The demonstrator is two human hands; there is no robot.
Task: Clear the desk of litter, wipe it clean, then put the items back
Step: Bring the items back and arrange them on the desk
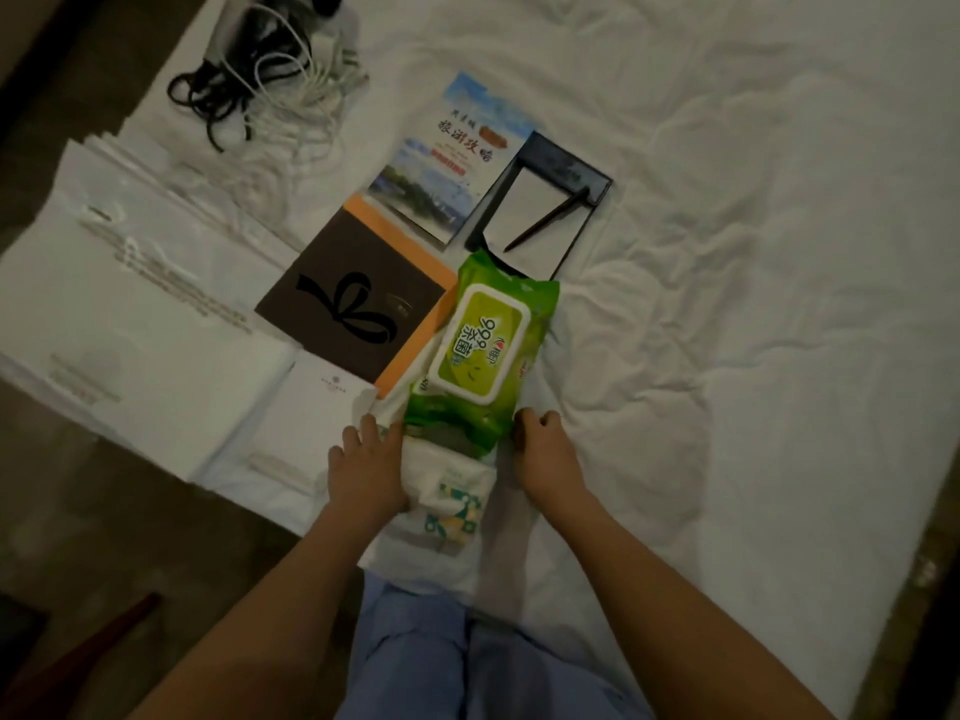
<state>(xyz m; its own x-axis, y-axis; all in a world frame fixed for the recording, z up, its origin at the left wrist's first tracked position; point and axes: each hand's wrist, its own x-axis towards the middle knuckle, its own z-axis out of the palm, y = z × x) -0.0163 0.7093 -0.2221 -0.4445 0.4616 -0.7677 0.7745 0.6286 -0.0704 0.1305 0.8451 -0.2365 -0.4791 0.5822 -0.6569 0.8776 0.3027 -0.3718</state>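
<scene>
- Green plastic wet-wipes pack (483, 350) lies on the white bed sheet (753, 252), overlapping a white printed plastic bag (447, 506).
- We see our left hand (369, 459) pressing that bag beside the pack, fingers relaxed.
- Our right hand (543, 446) curls at the pack's near corner; whether it grips, we cannot tell.

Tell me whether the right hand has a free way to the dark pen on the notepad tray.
Probably yes. The right hand sits at the near end of the green wipes pack, and the pen lies uncovered on the notepad tray just beyond the pack. Only the pack lies between, low enough to reach over.
</scene>
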